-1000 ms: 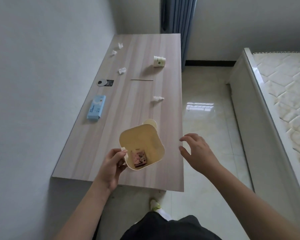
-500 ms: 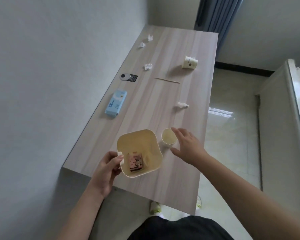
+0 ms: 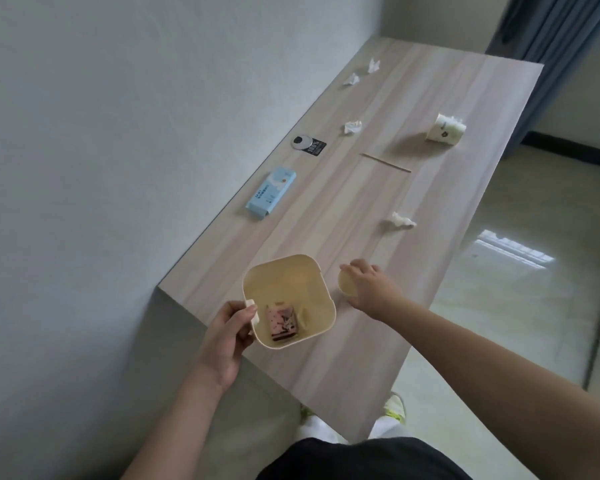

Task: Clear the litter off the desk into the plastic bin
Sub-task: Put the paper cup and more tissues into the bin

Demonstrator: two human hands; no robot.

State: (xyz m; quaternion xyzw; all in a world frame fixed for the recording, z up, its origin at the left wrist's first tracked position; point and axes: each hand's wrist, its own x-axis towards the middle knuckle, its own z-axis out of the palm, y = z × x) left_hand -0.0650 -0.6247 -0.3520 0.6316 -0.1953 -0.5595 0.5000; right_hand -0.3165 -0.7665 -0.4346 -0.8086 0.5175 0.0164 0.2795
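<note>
Head camera view, looking down on a long pale wood-grain desk (image 3: 326, 216) set against a white wall. A cream square plastic bin (image 3: 288, 301) with rounded corners stands on the near end of the desk. Inside it, at the bottom, lies a small pink and dark wrapper (image 3: 282, 322), with a pale scrap beside it that is too small to make out. The left hand (image 3: 227, 336) grips the bin's near-left corner, thumb over the rim at a small white tab. Just right of the bin stands a small cream paper cup (image 3: 346, 289); the right hand (image 3: 369, 289) is curled over it, fingers touching its rim, though whether they have closed on it cannot be told. Beyond the bin, further along the desk, lie a crumpled white tissue (image 3: 402, 220), a thin wooden stick (image 3: 385, 162), a light blue tissue packet (image 3: 271, 192) near the wall, a black label with a round disc (image 3: 308, 144), three more white paper scraps, and a tipped-over white paper cup (image 3: 445, 129) near the far right edge.
</note>
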